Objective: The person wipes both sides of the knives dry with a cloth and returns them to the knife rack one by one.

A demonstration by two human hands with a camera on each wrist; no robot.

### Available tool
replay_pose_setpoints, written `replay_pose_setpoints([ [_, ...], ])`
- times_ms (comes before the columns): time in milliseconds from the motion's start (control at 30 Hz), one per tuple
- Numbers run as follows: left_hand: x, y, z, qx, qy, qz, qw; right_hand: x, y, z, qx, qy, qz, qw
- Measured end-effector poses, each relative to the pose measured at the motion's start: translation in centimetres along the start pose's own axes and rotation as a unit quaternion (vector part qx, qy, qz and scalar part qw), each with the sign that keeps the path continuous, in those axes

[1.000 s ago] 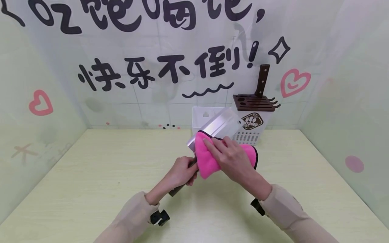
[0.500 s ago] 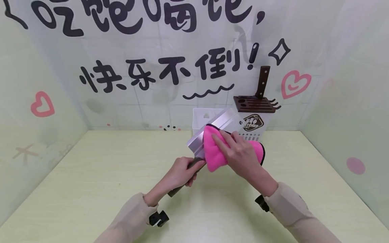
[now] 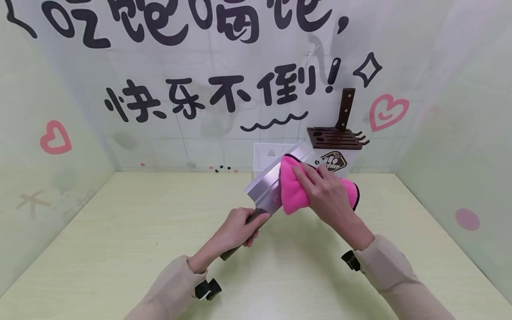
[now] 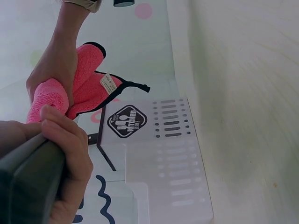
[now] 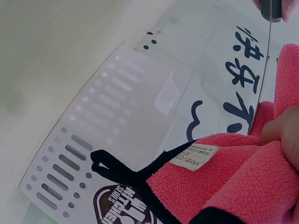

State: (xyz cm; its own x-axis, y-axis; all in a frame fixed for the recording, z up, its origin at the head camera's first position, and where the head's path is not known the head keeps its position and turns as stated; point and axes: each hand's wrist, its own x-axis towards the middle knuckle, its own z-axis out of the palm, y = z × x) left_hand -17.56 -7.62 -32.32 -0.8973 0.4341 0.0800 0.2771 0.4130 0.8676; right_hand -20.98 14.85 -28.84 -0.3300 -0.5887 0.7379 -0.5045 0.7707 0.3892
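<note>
A cleaver with a broad shiny blade (image 3: 265, 186) is held up over the table, slanting to the upper right. My left hand (image 3: 238, 227) grips its dark handle (image 4: 35, 179), thumb along the top near the blade. With my right hand (image 3: 330, 195) I hold a pink towel (image 3: 292, 191) with black edging over the blade's middle and far part, fingers pressing on it. In the right wrist view the towel (image 5: 238, 177) is folded around the blade's edge side, and a white label (image 5: 195, 156) shows. The blade's far end is partly hidden behind the towel.
A white knife holder (image 3: 272, 153) with a brown slotted top (image 3: 335, 138) stands against the back wall, behind the towel. One brown-handled knife (image 3: 346, 109) sticks up from it. The pale wooden table (image 3: 140, 249) has walls on three sides.
My right hand and the towel have slid up and right along the blade, away from the handle, baring more metal near the grip. My left hand has stayed nearly still.
</note>
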Motion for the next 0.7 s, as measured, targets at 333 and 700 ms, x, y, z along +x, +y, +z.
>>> replay_pose_setpoints([
  [333, -0.1, -0.1, -0.2, 0.002, 0.003, 0.000, 1.0000, -0.1, 1.0, 0.2, 0.006, 0.007, 0.018, 0.9998],
  [700, -0.2, -0.4, -0.4, 0.005, 0.006, 0.010, 0.9999, -0.3, 1.9, 0.3, 0.002, -0.012, 0.039, 0.9992],
])
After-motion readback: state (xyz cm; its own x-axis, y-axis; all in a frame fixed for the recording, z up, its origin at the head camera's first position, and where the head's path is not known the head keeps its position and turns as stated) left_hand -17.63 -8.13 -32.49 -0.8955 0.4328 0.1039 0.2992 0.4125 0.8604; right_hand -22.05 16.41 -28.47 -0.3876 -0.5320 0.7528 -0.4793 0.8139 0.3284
